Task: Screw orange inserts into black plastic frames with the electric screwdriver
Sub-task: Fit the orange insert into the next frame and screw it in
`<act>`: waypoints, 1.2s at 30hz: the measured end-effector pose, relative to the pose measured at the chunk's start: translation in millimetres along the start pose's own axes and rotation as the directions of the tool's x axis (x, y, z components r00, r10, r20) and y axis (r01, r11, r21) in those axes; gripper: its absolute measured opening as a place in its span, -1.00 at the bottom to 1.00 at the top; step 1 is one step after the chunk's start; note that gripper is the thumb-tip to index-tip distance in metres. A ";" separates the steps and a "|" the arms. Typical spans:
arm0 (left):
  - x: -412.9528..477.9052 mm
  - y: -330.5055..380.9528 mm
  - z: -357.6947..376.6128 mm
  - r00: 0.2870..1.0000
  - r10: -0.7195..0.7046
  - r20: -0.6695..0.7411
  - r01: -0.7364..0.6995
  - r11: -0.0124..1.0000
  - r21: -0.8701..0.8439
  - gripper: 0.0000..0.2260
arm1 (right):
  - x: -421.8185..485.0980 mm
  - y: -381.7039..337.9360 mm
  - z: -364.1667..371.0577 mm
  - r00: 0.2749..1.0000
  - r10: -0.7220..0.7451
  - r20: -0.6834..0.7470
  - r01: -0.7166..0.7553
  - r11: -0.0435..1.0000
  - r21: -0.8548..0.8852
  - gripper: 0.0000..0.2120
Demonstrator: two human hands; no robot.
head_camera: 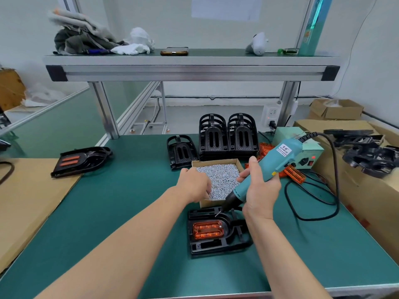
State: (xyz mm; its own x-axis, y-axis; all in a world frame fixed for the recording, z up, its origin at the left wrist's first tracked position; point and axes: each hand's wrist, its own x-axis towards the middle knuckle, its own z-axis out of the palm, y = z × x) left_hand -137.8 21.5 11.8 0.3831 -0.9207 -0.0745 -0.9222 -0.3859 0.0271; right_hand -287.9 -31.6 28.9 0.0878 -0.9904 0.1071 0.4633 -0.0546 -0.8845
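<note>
So our left hand [195,184] is dipped in the cardboard box of silver screws [224,178], fingers curled down into the pile. We can't tell if they've got a screw yet. Just this side of the box sits the black plastic frame [216,247] with the ribbed orange insert [207,229] seated in it, long side running left-right. The teal electric screwdriver [272,165] slants from upper right down to lower left, bit hovering over the frame's far edge, just right of and nearer than those fingers. Our right hand [260,192] is wrapped tight round its barrel. Short hop for a screw, we reckon.
</note>
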 end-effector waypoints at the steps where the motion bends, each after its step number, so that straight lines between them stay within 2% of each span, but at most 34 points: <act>1: 0.4 0.4 0.0 1.000 0.003 0.005 -0.003 1.000 -0.002 -0.90 | -0.1 -0.5 -0.1 1.000 0.003 0.000 -0.003 1.000 0.001 -0.78; 9: 6.1 1.8 -0.6 0.997 0.022 0.076 -0.021 0.999 -0.025 -0.83 | 3.5 -1.8 -2.3 1.000 0.009 -0.008 -0.009 1.000 0.002 -0.80; 14: 4.6 0.8 1.8 0.999 0.030 0.036 -0.027 0.996 -0.087 -0.87 | 3.3 -1.8 -3.1 1.000 0.008 0.001 -0.008 1.000 0.011 -0.73; 17: 0.8 -2.1 6.0 0.999 0.014 -0.044 -0.022 0.983 -0.182 -0.93 | 5.2 -2.1 -4.2 1.000 0.006 -0.004 -0.006 1.000 0.016 -0.66; 22: -9.5 -5.6 15.5 0.987 -0.078 -0.138 0.014 0.909 -0.417 -0.88 | 8.5 -2.0 -3.6 1.000 0.005 -0.018 -0.005 1.000 0.023 -0.68; 27: -26.7 -5.9 20.8 0.952 -0.200 -0.230 -0.020 0.712 -0.702 -0.92 | 8.9 -2.1 -2.4 1.000 0.013 -0.028 -0.012 0.999 0.032 -0.69; 31: -52.2 -7.4 25.6 0.934 -0.331 -0.137 0.003 0.389 -0.921 -0.86 | 9.4 -3.1 -2.5 0.999 0.023 -0.046 -0.021 0.998 0.051 -0.72; 33: -66.7 -7.9 27.6 0.939 -0.335 -0.076 0.005 0.233 -0.973 -0.86 | 8.8 -3.1 -2.2 0.998 0.040 -0.052 -0.036 0.997 0.061 -0.75; 36: -85.7 -9.4 32.5 0.946 -0.323 -0.026 -0.003 0.070 -0.998 -0.89 | 5.7 -3.3 0.4 0.996 0.066 -0.056 -0.063 0.996 0.061 -0.81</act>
State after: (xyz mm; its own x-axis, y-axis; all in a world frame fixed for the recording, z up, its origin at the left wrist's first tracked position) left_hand -163.7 105.9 -14.5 0.6617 -0.7479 -0.0535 -0.0123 -0.0822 0.9965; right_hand -288.5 -37.0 32.7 0.0686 -0.9974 0.0226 0.5100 0.0156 -0.8601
